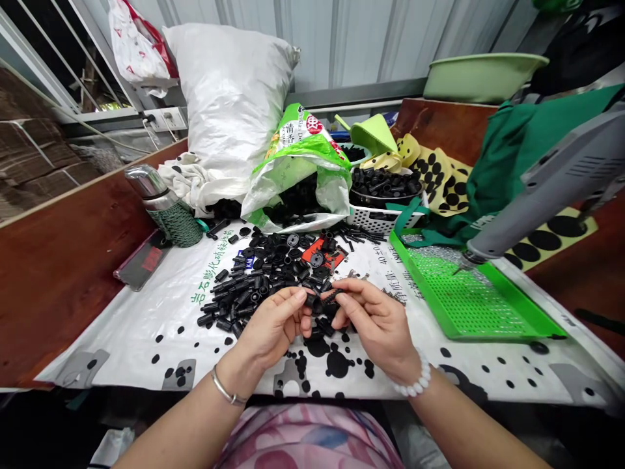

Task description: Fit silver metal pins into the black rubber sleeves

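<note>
My left hand and my right hand meet above the near edge of the table, fingertips almost touching. Between them they pinch small black plastic parts; the left holds a short black cylinder, the right a thin black piece beside it. Just beyond the fingers lies a heap of black plastic sleeves and round pieces on a white printed sack sheet. A few more black parts sit under my hands.
A green perforated tray lies to the right under a grey electric screwdriver. Behind the heap are a green-white bag spilling parts, a white basket, a big white sack, a steel flask and a phone.
</note>
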Demonstrator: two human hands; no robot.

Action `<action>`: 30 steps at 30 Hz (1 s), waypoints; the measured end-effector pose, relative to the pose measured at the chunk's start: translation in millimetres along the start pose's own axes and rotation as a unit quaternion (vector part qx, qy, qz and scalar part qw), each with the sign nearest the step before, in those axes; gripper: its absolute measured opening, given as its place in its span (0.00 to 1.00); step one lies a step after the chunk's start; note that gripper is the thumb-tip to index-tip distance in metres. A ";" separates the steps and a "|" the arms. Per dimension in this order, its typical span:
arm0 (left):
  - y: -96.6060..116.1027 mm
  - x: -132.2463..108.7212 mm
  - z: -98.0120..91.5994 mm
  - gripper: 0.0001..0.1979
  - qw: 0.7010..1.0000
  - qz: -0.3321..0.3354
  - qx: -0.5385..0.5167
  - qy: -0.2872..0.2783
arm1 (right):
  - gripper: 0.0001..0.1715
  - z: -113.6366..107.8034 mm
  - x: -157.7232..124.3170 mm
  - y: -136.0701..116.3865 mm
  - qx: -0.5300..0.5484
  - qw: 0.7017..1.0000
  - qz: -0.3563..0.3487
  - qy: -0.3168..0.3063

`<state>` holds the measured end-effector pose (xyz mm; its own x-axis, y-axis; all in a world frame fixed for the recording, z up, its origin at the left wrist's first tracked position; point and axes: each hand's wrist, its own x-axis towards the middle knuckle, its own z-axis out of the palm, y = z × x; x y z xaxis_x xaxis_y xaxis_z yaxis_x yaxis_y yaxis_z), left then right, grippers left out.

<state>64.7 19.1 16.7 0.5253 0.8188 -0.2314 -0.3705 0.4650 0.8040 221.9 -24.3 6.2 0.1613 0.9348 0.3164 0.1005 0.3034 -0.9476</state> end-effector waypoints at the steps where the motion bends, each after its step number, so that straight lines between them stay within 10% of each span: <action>1: -0.7 -0.2 0.8 0.10 1.000 -0.006 -0.005 0.001 | 0.10 -0.1 -1.7 -0.8 -0.011 1.000 -0.014 0.009; 15: -7.6 -2.9 8.8 0.09 0.998 -0.045 -0.034 -0.024 | 0.17 -4.3 -10.7 5.2 -0.221 0.930 -0.294 0.007; 25: -7.4 -2.7 8.5 0.11 0.999 -0.028 0.027 -0.031 | 0.11 -7.0 -13.8 1.9 -0.295 0.910 -0.292 -0.008; 30: -6.9 -4.1 9.5 0.13 0.990 0.034 0.139 -0.002 | 0.07 -3.3 -16.5 0.7 -0.251 0.948 -0.195 -0.004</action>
<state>72.4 9.3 17.3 0.5103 0.8431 -0.1695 -0.1809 0.2979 0.9373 222.6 -40.0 0.4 0.0078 0.7719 0.6357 0.6058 0.5022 -0.6171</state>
